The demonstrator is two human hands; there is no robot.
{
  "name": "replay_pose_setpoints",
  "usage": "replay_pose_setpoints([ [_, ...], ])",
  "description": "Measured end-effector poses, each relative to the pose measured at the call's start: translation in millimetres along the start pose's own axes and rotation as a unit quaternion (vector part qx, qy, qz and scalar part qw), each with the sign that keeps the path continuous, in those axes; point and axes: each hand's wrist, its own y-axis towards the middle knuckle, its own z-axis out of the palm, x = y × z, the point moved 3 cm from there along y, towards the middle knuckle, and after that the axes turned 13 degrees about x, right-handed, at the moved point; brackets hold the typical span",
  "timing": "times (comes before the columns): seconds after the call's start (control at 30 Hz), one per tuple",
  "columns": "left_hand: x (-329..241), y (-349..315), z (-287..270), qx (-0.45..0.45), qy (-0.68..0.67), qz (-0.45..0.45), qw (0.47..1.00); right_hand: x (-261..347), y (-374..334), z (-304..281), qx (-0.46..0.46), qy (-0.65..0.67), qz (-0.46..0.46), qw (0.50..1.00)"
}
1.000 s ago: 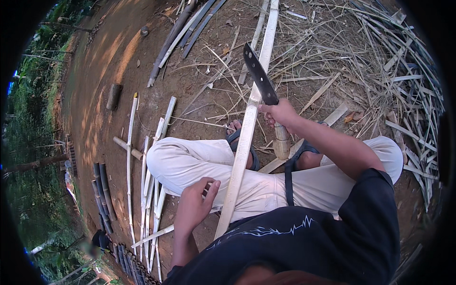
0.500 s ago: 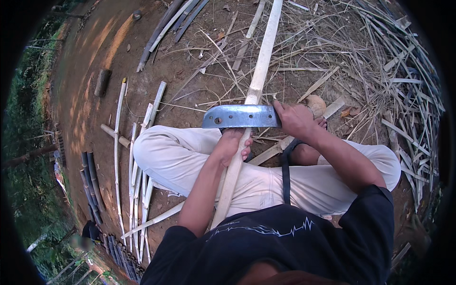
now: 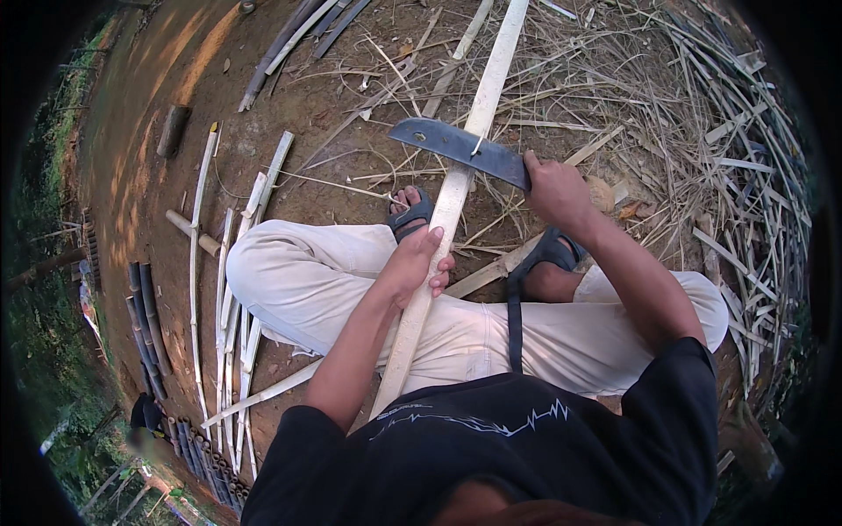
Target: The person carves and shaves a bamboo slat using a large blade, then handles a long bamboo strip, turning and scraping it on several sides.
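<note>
A long pale split bamboo strip slants from my lap up to the far edge of the view. My left hand is closed round its near part, above my lap. My right hand grips a broad machete, its handle hidden in my fingers. The dark blade, with holes in it, lies across the strip beyond my left hand, its tip pointing left. A thin pale sliver stands against the blade where it crosses the strip.
My crossed legs and sandalled feet lie under the strip. Several split bamboo lengths rest on the ground at left, near dark bamboo pieces. Shavings and a heap of strips cover the right side.
The machete has moved farther up the strip, away from my left hand, and its blade has tilted. A sliver now shows at the blade. My left hand keeps its hold.
</note>
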Motion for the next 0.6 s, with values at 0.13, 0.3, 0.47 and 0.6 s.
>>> replay_pose_setpoints([
  [0.13, 2, -14, -1, -0.009, 0.018, -0.005, 1.0, 17, -15, 22, -0.105, -0.058, -0.175, 0.977],
  [0.3, 2, -70, 25, -0.023, 0.018, -0.04, 0.999, -43, 11, -11, -0.07, 0.037, 0.07, 0.994],
  [0.47, 13, -100, 14, -0.042, 0.044, -0.045, 0.997, 5, -13, 9, -0.124, -0.035, -0.188, 0.974],
  [0.6, 38, -158, 14, -0.03, -0.018, -0.108, 0.994, -51, 33, -15, -0.108, 0.036, 0.05, 0.992],
])
